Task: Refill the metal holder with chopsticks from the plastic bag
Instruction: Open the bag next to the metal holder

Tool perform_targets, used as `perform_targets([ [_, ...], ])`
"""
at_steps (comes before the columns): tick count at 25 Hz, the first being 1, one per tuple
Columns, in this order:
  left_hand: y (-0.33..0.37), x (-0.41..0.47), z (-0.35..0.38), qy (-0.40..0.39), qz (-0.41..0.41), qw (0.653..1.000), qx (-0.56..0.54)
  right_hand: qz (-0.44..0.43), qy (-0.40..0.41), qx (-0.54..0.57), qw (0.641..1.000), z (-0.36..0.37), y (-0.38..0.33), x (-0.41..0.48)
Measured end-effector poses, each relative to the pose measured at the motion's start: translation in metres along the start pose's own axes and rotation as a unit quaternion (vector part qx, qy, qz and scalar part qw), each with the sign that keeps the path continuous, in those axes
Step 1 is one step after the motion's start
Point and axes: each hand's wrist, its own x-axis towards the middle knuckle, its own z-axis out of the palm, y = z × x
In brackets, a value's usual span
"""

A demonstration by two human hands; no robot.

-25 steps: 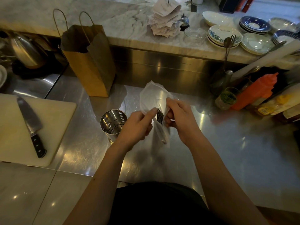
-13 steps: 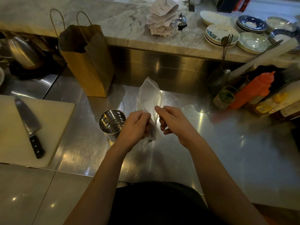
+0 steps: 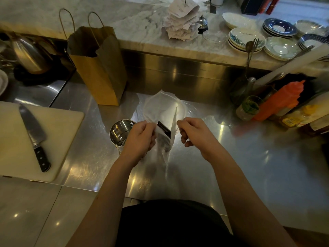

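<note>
My bare forearms reach forward, converging. My left hand (image 3: pixel 140 138) pinches one edge of the thin clear plastic bag (image 3: pixel 160 107) with curled fingers; my right hand (image 3: pixel 194 134) pinches the opposite edge, knuckles up.

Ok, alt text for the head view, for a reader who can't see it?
A person's left hand and right hand pinch a clear plastic bag apart above a steel counter, dark chopsticks showing in the gap. A perforated metal holder stands beside the left hand; a knife lies on a cutting board farther left.
</note>
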Motion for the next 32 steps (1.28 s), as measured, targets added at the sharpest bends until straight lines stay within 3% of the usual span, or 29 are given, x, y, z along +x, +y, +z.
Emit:
perform_targets([
  [11,0.004,0.004,-0.019,0.062,-0.025,0.994,0.085,-0.005,0.100,-0.042,0.994,-0.025,0.007,0.001],
  [16,0.010,0.002,-0.021,0.125,0.046,0.934,0.332,-0.004,0.131,-0.117,0.984,-0.021,0.013,0.002],
  [26,0.003,0.000,-0.009,0.061,-0.019,0.978,0.198,0.045,0.117,-0.185,0.975,-0.019,0.029,0.000],
  [32,-0.006,0.004,-0.006,0.038,-0.005,0.966,0.257,0.042,0.119,-0.264,0.956,-0.020,0.027,-0.001],
])
